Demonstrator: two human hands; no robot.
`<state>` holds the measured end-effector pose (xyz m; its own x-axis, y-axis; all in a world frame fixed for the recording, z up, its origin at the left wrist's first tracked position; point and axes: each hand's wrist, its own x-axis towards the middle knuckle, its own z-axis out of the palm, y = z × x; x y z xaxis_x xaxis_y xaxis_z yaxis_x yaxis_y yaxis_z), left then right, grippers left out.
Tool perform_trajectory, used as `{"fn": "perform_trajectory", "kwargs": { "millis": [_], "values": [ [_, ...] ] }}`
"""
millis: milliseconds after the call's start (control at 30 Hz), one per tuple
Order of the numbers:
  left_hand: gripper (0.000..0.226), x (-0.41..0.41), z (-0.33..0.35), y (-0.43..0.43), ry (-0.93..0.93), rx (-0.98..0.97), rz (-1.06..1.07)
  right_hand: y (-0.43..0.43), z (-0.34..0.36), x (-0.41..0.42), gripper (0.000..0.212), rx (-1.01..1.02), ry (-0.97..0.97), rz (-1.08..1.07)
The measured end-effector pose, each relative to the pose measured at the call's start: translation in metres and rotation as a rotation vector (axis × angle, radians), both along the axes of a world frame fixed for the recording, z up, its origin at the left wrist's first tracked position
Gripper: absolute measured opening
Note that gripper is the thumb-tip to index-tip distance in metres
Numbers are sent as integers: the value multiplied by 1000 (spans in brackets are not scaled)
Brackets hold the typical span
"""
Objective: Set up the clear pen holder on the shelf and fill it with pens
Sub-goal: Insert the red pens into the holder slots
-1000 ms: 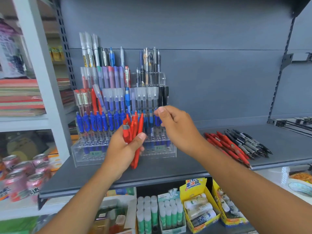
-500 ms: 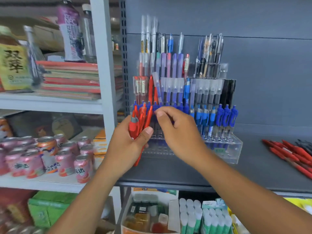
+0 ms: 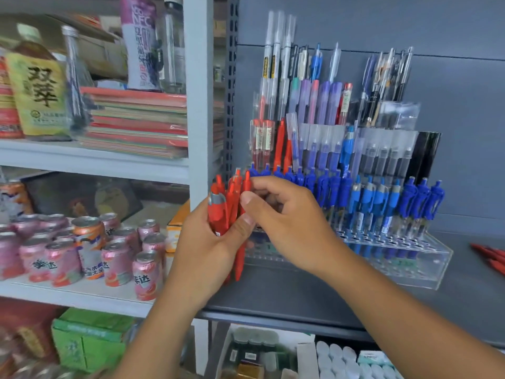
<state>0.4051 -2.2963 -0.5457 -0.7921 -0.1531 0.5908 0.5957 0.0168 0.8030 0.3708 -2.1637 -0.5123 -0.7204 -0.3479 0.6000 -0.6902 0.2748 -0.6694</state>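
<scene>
The clear tiered pen holder [image 3: 426,259] stands on the dark grey shelf [image 3: 300,296], its rows holding several blue, purple, red and black pens. My left hand [image 3: 207,250] grips a bunch of red pens [image 3: 228,206] upright in front of the holder's left end. My right hand [image 3: 287,222] reaches across from the right, and its thumb and fingers pinch the top of one red pen in that bunch.
Loose red pens [image 3: 492,255] lie on the shelf at the far right. A white upright post [image 3: 198,91] separates a left shelving unit with pink drink cans [image 3: 114,258], bottles and stacked notebooks [image 3: 136,124]. Glue sticks and boxes sit on the shelf below.
The view has swung left and closer. My right hand came off the holder's front row and closed on a red pen in the bunch my left hand keeps holding.
</scene>
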Motion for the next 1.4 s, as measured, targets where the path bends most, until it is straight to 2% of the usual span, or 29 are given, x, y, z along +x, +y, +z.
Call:
{"fn": "perform_trajectory", "kwargs": {
  "millis": [133, 300, 400, 500, 633, 667, 800, 1133, 1400],
  "values": [
    [13, -2, -3, -4, -54, 53, -10, -10, 11, -8, 6, -173, 72, -24],
    [11, -7, -7, -8, -117, 59, 19, -16, 27, -15, 16, -450, 57, 17],
    [14, -8, -9, -8, -131, 67, 21, -17, 28, -16, 14, -523, 97, 20],
    [18, -8, -11, -8, -107, 63, 42, -14, 26, -16, 25, -497, 224, -21],
    [7, -7, -12, -8, -52, 30, 145, -11, 20, -18, 38, -435, 320, -93],
    [5, -7, -12, -8, -40, 14, 169, -10, 18, -19, 38, -423, 325, -112],
    [26, -8, -14, -8, 10, -94, 271, -7, 11, -23, 38, -344, 330, -165],
    [13, 2, -11, 0, -26, -234, 262, -6, 1, -21, 41, -216, 288, -180],
    [41, 4, -11, 2, -63, -294, 353, -7, -2, -22, 42, -171, 254, -177]
  ]
}}
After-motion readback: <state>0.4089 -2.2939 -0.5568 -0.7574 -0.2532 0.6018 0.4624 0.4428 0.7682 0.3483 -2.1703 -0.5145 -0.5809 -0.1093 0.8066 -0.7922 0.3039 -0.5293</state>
